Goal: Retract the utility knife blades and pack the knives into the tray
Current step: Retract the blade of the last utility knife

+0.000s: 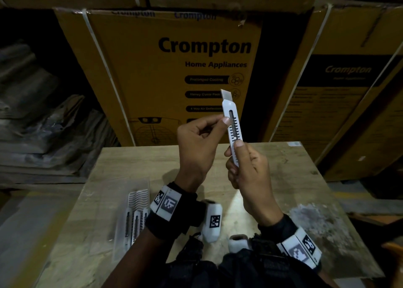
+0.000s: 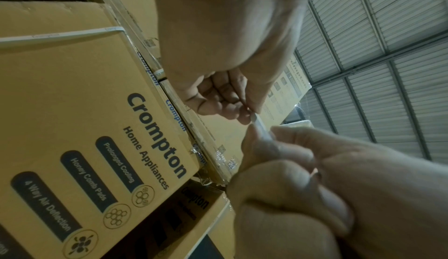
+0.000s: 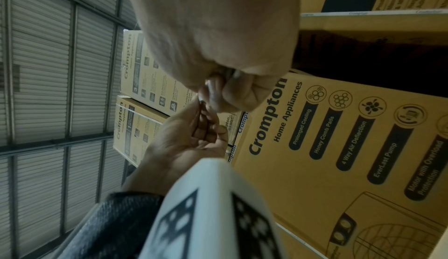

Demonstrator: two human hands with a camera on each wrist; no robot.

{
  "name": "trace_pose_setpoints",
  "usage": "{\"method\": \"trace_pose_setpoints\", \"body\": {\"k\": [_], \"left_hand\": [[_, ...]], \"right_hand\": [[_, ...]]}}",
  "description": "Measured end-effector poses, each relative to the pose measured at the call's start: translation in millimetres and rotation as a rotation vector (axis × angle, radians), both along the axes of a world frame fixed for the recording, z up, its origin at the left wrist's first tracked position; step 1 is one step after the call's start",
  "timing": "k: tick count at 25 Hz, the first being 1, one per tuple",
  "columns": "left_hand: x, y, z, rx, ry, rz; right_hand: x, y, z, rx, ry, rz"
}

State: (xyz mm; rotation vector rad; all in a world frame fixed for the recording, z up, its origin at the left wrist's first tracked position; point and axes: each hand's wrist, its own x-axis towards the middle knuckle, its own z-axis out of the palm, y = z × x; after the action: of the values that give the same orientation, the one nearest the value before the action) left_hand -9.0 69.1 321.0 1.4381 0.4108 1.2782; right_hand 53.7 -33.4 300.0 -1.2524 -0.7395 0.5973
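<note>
A person stands at a wooden desk [image 1: 272, 163] stacked round with cardboard boxes [image 1: 174, 69]. Both hands hold one white utility knife [image 1: 233, 126] upright in the air above the desk's far edge, its short steel blade [image 1: 226, 94] poking out of the top. The right hand [image 1: 250, 174] wraps its curled fingers around the lower handle, thumb lying on the front face at the bottom of the ridged slider track. The left hand [image 1: 196, 148] pinches the knife's left edge near the top of the track, between thumb and fingertip, with its other fingers curled in.

Near the desk's front left corner lies a clear plastic tray [image 1: 130, 211] with at least three more knives [image 1: 135, 224] set side by side in it; the left wrist hides part of them.

The knife looks light and rigid, a slim plastic body that may feel smooth. The safest hold seems to be the handle below the slider, keeping fingers off the exposed blade while the thumb draws the slider back.
</note>
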Motion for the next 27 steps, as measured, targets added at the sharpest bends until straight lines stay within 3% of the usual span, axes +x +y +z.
{"method": "trace_pose_setpoints", "body": {"k": [5, 12, 27], "left_hand": [[1.0, -1.6, -0.6, -0.038, 0.007, -0.024], [-7.9, 4.2, 3.0, -0.044, -0.022, -0.013], [-45.0, 12.1, -5.5, -0.044, 0.032, -0.05]], "right_hand": [[-4.1, -1.7, -2.1, 0.001, -0.007, -0.038], [-12.0, -1.5, -1.0, -0.036, 0.056, 0.108], [-57.5, 3.5, -6.4, -0.073, 0.059, -0.042]]}}
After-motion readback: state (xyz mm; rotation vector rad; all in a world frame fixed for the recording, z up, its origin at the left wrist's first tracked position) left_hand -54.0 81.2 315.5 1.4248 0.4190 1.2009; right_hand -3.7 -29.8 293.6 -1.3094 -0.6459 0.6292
